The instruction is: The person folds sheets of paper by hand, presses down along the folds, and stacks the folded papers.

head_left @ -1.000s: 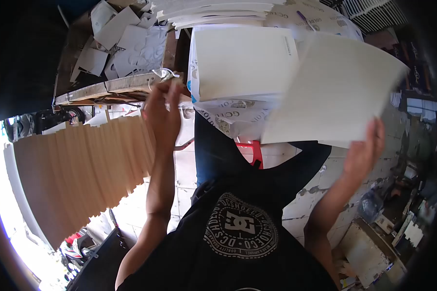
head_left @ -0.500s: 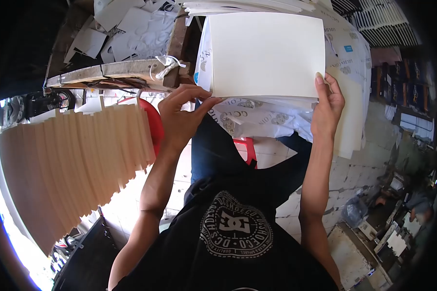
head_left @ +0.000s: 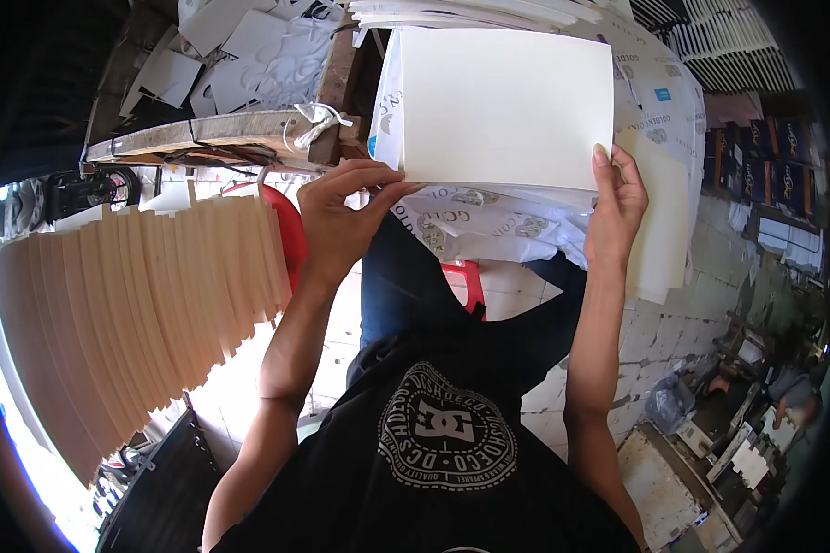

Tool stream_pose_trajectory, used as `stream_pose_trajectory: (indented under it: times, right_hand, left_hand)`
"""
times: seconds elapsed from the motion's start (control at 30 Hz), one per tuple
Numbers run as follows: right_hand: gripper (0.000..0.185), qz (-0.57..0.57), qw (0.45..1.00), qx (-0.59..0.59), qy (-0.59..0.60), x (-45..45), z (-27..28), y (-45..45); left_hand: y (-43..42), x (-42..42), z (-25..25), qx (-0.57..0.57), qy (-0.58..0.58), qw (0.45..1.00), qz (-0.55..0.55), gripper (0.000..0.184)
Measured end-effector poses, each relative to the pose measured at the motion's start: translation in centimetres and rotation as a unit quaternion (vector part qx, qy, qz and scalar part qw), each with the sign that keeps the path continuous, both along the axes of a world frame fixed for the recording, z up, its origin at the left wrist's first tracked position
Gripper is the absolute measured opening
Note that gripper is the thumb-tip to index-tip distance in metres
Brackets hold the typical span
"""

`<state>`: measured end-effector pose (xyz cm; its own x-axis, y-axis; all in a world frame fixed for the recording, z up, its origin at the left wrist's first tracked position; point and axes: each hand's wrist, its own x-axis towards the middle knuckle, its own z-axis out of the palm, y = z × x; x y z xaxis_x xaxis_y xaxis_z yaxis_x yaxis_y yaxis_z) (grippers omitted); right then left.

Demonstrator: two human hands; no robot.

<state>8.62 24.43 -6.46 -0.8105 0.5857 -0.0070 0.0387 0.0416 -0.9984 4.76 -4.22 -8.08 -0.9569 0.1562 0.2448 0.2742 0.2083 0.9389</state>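
Observation:
A cream-white rectangular sheet of paper or card (head_left: pixel 507 106) lies in front of me over a surface covered with printed wrapping paper (head_left: pixel 452 219). My left hand (head_left: pixel 350 198) pinches its near left corner between thumb and fingers. At the near right corner, my right hand (head_left: pixel 618 198) grips the edge, thumb on top and fingers curled behind. Whether it is one sheet or a thin stack, I cannot tell. Further pale sheets (head_left: pixel 650 235) lie on the right side of the surface, partly behind my right hand.
A stack of sheets (head_left: pixel 470 13) lies beyond the surface. To the left, a wooden-framed bin (head_left: pixel 203 127) holds paper scraps (head_left: pixel 249 55). A fanned pile of brown-edged boards (head_left: pixel 148 304) rests by a red stool (head_left: pixel 290 235). Dark boxes (head_left: pixel 770 157) stand at right; a person (head_left: pixel 793 396) sits lower right.
The right edge of the sheet and my right hand have shifted slightly left and down. My left hand keeps its pinch in nearly the same place.

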Motion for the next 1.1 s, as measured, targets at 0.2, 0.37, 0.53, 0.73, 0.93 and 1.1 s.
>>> stream_pose_trajectory:
  times: [0.2, 0.37, 0.53, 0.73, 0.93, 1.1]
  right_hand:
    - [0.020, -0.007, 1.000, 0.003, 0.004, 0.0, -0.2, -0.1]
    - [0.021, -0.009, 1.000, 0.010, 0.000, -0.1, -0.1, -0.2]
    - [0.023, -0.005, 1.000, 0.006, -0.002, -0.2, 0.0, -0.2]
    - [0.016, -0.017, 1.000, 0.014, -0.011, -0.1, -0.1, 0.1]
    - [0.022, -0.016, 0.976, 0.216, 0.000, -0.1, -0.8, 2.0]
    - [0.024, 0.004, 0.974, 0.223, 0.029, -0.1, -1.1, 2.1]
  left_hand:
    - [0.0, 0.0, -0.2, 0.023, -0.024, 0.999, -0.009, 0.009]
    - [0.6, 0.3, 1.4, 0.106, -0.200, 0.973, 0.044, 0.023]
    - [0.6, 0.5, 1.7, 0.016, -0.285, 0.958, -0.012, 0.040]
    - [1.3, 0.8, 1.7, 0.049, -0.277, 0.960, -0.006, 0.037]
    - [1.5, 0.9, 1.7, 0.063, -0.271, 0.961, 0.005, 0.037]
    - [1.6, 0.9, 1.4, 0.063, -0.272, 0.960, 0.008, 0.039]
